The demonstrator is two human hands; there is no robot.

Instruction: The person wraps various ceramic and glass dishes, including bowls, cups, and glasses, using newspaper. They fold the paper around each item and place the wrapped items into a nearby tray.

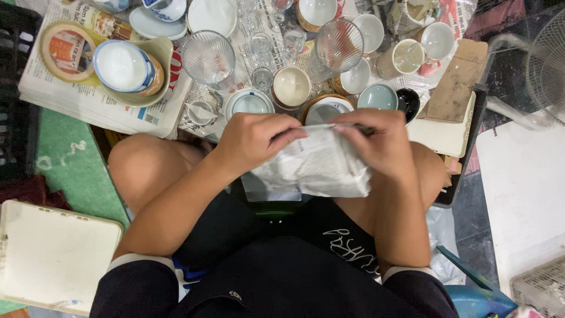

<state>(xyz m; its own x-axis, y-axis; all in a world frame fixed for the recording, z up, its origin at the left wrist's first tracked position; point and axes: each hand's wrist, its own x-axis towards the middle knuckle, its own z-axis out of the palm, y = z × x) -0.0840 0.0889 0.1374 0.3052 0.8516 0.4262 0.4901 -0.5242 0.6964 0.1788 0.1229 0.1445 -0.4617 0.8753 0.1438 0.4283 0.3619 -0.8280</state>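
Note:
Both my hands hold a bundle wrapped in newspaper (318,168) over my lap, between my bare knees. My left hand (253,141) grips the bundle's upper left side with fingers curled over the paper. On the upper right corner, my right hand (382,144) pinches and folds the paper's edge. What is inside the wrapping is hidden.
On newspaper sheets (88,100) spread on the floor in front of me stand several bowls, cups and clear glasses, among them a blue-rimmed bowl (123,65) and a ribbed glass (207,58). A white tray (53,253) lies lower left, a white board (524,188) at right, a cardboard piece (456,82) upper right.

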